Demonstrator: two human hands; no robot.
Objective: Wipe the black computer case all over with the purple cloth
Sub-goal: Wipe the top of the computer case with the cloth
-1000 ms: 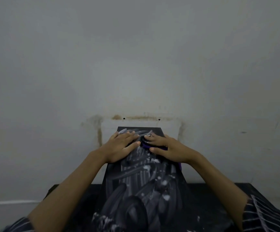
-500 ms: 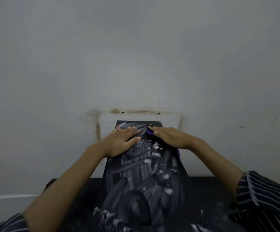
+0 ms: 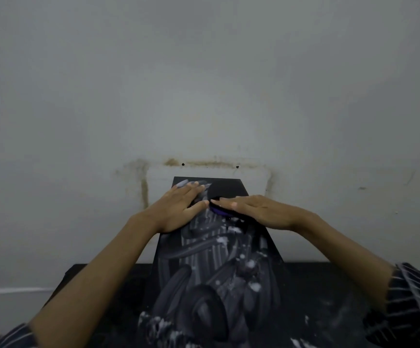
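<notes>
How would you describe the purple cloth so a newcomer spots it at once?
Find the black computer case in front of the pale wall. Near its far end, the purple cloth lies under the right hand. It is the only purple patch on that grey-smeared black surface.

purple cloth (image 3: 220,211) mostly hidden under right hand (image 3: 261,212), black computer case (image 3: 216,259) near end cut off below

Black computer case (image 3: 219,259) at lower centre, streaked grey-white. Purple cloth (image 3: 219,211) at mid-frame. Dark sleeve (image 3: 414,297) with pale stripes, lower right.
</notes>
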